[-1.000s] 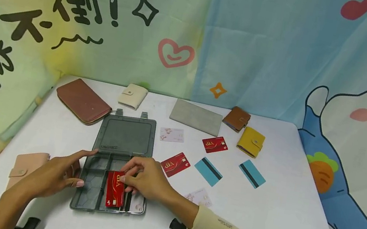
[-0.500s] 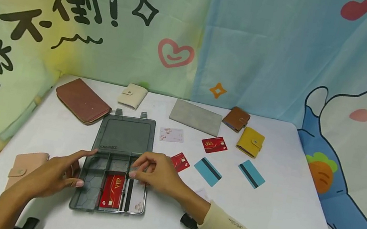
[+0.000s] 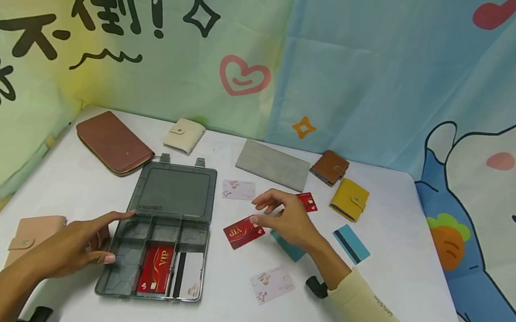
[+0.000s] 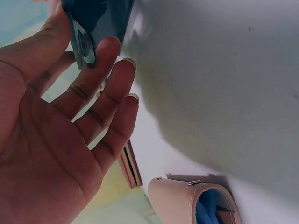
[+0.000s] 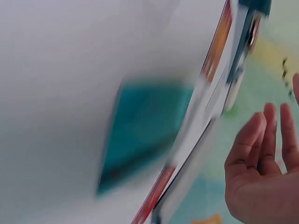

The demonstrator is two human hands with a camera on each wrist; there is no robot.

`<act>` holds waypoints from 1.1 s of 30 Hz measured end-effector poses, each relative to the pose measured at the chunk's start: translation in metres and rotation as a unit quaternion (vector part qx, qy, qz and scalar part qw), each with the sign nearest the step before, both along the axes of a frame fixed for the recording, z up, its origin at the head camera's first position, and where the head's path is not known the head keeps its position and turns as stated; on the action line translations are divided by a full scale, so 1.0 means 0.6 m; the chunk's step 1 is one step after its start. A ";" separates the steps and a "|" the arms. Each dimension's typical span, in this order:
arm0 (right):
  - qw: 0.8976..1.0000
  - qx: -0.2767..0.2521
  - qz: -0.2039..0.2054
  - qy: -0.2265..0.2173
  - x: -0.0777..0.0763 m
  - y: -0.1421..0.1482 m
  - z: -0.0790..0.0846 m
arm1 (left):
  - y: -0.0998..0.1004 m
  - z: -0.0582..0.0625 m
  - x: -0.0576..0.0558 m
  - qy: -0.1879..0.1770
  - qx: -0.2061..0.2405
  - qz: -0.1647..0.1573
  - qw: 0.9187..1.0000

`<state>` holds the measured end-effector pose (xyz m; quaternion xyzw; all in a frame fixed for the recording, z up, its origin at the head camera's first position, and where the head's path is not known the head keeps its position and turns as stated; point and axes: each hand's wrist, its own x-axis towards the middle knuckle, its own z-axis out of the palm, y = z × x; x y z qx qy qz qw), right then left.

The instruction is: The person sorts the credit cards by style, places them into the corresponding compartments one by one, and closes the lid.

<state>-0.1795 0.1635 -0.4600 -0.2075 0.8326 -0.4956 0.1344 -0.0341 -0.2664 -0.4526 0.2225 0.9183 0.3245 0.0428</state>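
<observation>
A grey, clear plastic compartment box lies with its lid folded back. A red VIP card fills its middle front compartment, and a pale card with a dark stripe lies in the right one. My left hand rests against the box's left side, thumb and fingertips touching its edge, fingers mostly straight. My right hand hovers above the loose cards with nothing in its fingers. Its fingertips overlap the corner of another red VIP card. Partly under that hand is a teal striped card.
Other loose cards include a pale floral card, another pale card and a second teal card. Wallets line the back: dark brown, cream, grey, small brown, yellow. A pink wallet lies left.
The right hand has let go of the red VIP card, which now lies flat in the middle compartment, and has moved right over the loose cards. The left hand stays at the box.
</observation>
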 end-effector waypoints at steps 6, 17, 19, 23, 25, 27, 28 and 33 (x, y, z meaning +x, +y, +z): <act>0.997 0.074 -0.006 0.023 -0.046 0.069 0.003 | 0.000 0.002 0.000 0.004 0.000 -0.005 1.000; 0.976 0.210 -0.024 0.051 -0.088 0.129 -0.002 | -0.001 0.000 -0.001 0.007 0.003 -0.011 1.000; 0.972 0.228 -0.015 0.060 -0.092 0.129 -0.008 | -0.001 0.000 -0.002 0.009 0.005 -0.012 1.000; 0.961 0.265 -0.011 0.075 -0.093 0.124 -0.014 | 0.000 0.000 -0.002 0.011 0.009 -0.012 1.000; 0.957 0.279 -0.013 0.076 -0.094 0.121 -0.016 | 0.001 0.000 -0.002 0.012 0.008 -0.012 1.000; 0.955 0.287 -0.017 0.072 -0.094 0.119 -0.017 | 0.001 0.000 -0.002 0.012 0.008 -0.011 1.000; 0.954 0.290 -0.017 0.071 -0.094 0.118 -0.018 | 0.001 0.000 -0.002 0.010 0.007 -0.010 1.000; 0.954 0.293 -0.025 0.061 -0.095 0.115 -0.023 | 0.000 0.000 -0.002 0.007 0.001 -0.010 1.000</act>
